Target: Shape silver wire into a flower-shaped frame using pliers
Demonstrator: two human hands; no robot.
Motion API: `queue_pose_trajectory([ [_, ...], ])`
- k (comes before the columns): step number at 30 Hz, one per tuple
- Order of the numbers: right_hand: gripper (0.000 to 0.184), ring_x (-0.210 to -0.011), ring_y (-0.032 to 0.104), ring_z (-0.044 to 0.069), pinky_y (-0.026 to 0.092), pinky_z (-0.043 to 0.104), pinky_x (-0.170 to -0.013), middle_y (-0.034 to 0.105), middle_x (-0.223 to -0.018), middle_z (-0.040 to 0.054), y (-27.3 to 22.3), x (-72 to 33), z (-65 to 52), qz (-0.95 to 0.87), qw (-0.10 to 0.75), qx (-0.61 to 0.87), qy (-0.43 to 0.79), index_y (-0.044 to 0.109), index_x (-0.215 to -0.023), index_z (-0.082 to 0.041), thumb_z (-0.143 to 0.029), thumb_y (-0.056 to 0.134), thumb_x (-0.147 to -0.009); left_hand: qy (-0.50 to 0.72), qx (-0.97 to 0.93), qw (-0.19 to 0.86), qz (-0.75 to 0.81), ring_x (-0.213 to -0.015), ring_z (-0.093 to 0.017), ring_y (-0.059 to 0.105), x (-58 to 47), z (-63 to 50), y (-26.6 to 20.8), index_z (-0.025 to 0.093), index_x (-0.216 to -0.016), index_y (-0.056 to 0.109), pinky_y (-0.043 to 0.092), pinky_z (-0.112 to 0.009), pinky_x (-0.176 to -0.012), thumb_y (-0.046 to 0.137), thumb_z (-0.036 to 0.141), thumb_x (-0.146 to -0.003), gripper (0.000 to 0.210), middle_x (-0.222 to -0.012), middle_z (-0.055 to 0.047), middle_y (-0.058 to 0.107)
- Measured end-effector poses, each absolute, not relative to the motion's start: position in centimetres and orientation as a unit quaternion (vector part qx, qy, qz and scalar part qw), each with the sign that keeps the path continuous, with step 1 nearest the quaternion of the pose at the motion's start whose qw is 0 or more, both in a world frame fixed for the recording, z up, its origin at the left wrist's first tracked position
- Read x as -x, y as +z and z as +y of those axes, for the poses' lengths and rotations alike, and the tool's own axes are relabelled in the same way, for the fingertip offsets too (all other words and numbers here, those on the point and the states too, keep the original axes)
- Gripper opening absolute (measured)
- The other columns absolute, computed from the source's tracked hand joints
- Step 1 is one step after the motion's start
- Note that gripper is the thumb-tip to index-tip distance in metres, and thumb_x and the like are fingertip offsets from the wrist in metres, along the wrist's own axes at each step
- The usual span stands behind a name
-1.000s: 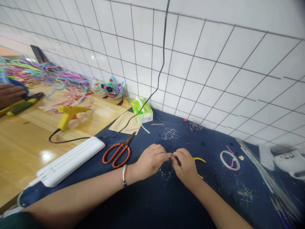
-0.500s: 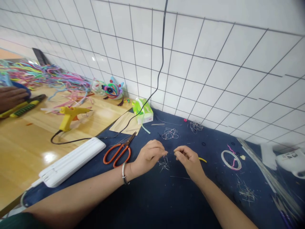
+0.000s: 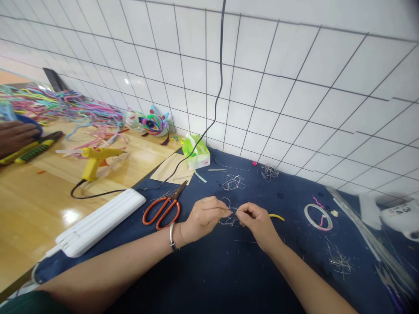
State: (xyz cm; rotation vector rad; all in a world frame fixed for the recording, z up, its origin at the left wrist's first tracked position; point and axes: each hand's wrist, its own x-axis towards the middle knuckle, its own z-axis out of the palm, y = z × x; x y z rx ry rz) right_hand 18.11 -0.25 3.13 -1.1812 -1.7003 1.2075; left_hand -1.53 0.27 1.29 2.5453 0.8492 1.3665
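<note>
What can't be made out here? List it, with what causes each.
All in the head view:
Wire piece: its upper part is partly hidden by the left hand and right hand; its twists are too fine.
Blue object: full shape covered by a co-worker's hand, itself cut off by the left edge.
White mug: lettering blurred, side cut off by the right edge.

held wire [image 3: 233,209] too thin to trace, co-worker's hand [image 3: 16,137] cut off at left, mug [image 3: 399,217] cropped at right
</note>
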Motion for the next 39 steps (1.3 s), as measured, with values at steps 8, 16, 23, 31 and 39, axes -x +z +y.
queue_pose_trajectory([
  [8, 0.018, -0.059, 0.048, 0.012, 0.041, 0.025, -0.058, 0.052, -0.061, -0.0019, 2.8, -18.3, 0.0, -0.612, 0.419, 0.461, 0.486, 0.059, -0.073, -0.018, -0.035, 0.056, -0.078, 0.405, -0.875, 0.028, 0.263, -0.089, -0.017, 0.059, 1.6, 0.6, 0.6, 0.02, -0.095, 0.06, 0.046, -0.034, -0.081, 0.051, 0.012, -0.081, 0.019, -0.094, -0.005, 0.066],
  [16, 0.016, -0.06, 0.05, 0.013, 0.041, 0.025, -0.058, 0.053, -0.064, -0.0013, 3.3, -18.5, -0.2, -0.675, 0.393, 0.469, 0.411, 0.058, -0.077, -0.019, -0.032, 0.051, -0.082, 0.44, -0.843, 0.088, 0.298, -0.085, -0.017, 0.058, 1.3, -0.1, 1.9, 0.018, -0.089, 0.061, 0.042, -0.037, -0.082, 0.059, 0.016, -0.077, 0.012, -0.091, -0.006, 0.065],
  [23, 0.012, -0.079, 0.056, 0.016, 0.044, 0.031, -0.074, 0.06, -0.082, 0.0037, 2.5, -18.4, -0.6, -0.806, 0.403, 0.406, 0.154, 0.058, -0.086, -0.021, -0.018, 0.047, -0.085, 0.461, -0.74, 0.228, 0.434, -0.081, -0.016, 0.056, 0.7, -0.3, 2.8, 0.019, -0.083, 0.064, 0.043, -0.032, -0.077, 0.056, 0.021, -0.08, 0.008, -0.082, -0.004, 0.063],
  [31, 0.028, -0.087, 0.054, 0.023, 0.042, 0.039, -0.075, 0.062, -0.096, 0.0115, 1.8, -19.6, -1.1, -0.935, 0.2, 0.231, -0.177, 0.055, -0.11, -0.015, -0.011, 0.046, -0.083, 0.496, -0.484, 0.543, 0.474, -0.064, -0.011, 0.052, -0.1, -1.0, 2.0, 0.013, -0.079, 0.062, 0.043, -0.022, -0.059, 0.063, 0.034, -0.074, 0.021, -0.073, -0.002, 0.06],
  [39, 0.028, -0.09, 0.05, 0.021, 0.038, 0.038, -0.075, 0.061, -0.102, 0.008, 1.3, -19.3, -0.9, -0.922, 0.223, 0.259, -0.182, 0.056, -0.11, -0.014, -0.011, 0.047, -0.084, 0.496, -0.576, 0.43, 0.486, -0.069, -0.012, 0.051, -0.1, -1.0, 2.6, 0.014, -0.074, 0.061, 0.042, -0.024, -0.066, 0.06, 0.03, -0.077, 0.016, -0.073, -0.001, 0.057],
])
